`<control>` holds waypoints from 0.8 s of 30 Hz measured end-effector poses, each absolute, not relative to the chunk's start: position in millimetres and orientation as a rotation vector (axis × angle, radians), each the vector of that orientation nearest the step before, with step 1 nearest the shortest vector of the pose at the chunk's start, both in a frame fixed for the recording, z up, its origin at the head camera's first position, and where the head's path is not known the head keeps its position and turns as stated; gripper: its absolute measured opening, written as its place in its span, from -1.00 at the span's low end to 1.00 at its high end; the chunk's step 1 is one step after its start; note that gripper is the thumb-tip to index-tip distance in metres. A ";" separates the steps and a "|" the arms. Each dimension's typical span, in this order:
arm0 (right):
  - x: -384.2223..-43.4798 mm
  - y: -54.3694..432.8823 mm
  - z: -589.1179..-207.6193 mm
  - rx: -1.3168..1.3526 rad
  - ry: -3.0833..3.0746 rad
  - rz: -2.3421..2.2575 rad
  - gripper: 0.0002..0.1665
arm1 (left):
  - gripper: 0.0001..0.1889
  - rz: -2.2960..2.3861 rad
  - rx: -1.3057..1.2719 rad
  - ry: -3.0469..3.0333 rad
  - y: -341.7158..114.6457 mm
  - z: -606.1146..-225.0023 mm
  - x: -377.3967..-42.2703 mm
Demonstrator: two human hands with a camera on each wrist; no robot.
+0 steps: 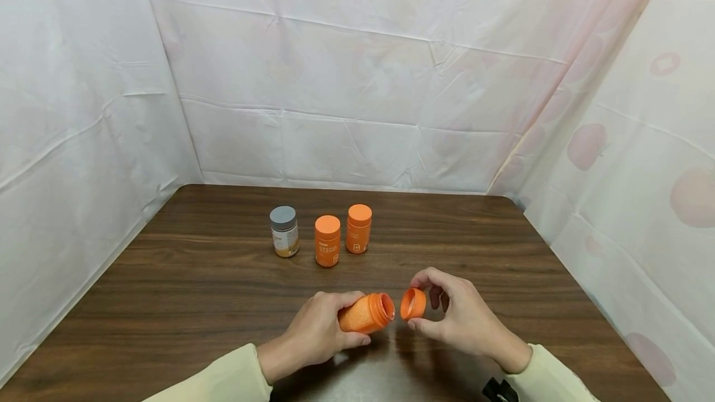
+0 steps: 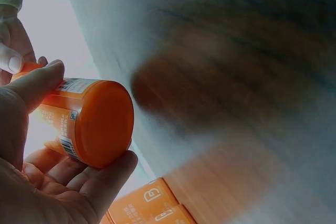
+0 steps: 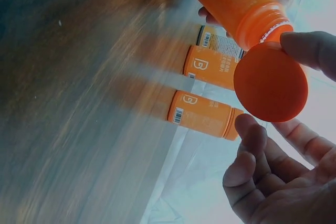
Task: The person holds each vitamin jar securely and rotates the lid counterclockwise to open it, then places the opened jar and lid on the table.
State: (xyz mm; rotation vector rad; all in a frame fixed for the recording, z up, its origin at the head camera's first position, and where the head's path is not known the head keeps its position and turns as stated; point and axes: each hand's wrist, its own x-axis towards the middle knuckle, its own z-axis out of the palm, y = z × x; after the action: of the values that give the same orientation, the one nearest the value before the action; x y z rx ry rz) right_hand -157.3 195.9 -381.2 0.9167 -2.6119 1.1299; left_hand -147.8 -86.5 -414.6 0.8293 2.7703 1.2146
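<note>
My left hand (image 1: pixel 319 329) grips an orange pill bottle (image 1: pixel 360 316), tilted on its side with its uncapped mouth facing right. In the left wrist view the bottle's round base (image 2: pixel 107 124) faces the camera, and a label with barcodes runs along its side. My right hand (image 1: pixel 460 316) pinches the orange screw cap (image 1: pixel 413 304) between thumb and fingers. The cap's hollow inner side faces the bottle mouth, a small gap apart. From the right wrist, the flat top of the cap (image 3: pixel 271 82) shows, overlapping the bottle's threaded neck (image 3: pixel 265 24).
Two capped orange bottles, one in front (image 1: pixel 328 242) and one behind (image 1: pixel 359 229), stand beyond my hands. Left of them stands a bottle with a grey lid (image 1: pixel 285 232). The dark wooden table (image 1: pixel 223 290) is enclosed by white patterned sheets (image 1: pixel 346 79).
</note>
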 end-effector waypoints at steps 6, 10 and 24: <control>-158.3 197.8 -381.7 0.868 -2.615 1.101 -0.42 | -0.46 1.206 0.817 2.779 -87.2 -413.3 -147.9; -158.8 199.1 -382.1 0.818 -2.651 1.097 -0.42 | -0.46 1.202 0.812 2.775 -87.8 -413.5 -147.3; -161.9 206.5 -387.1 0.722 -2.695 1.103 -0.41 | -0.39 1.307 0.743 2.762 -91.0 -414.9 -147.2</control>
State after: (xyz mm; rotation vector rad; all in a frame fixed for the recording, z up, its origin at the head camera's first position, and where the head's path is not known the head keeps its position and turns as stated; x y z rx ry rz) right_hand -161.9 206.5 -387.1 0.7221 -2.6952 1.1026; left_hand -147.2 -91.0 -414.9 0.7432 2.7620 1.3070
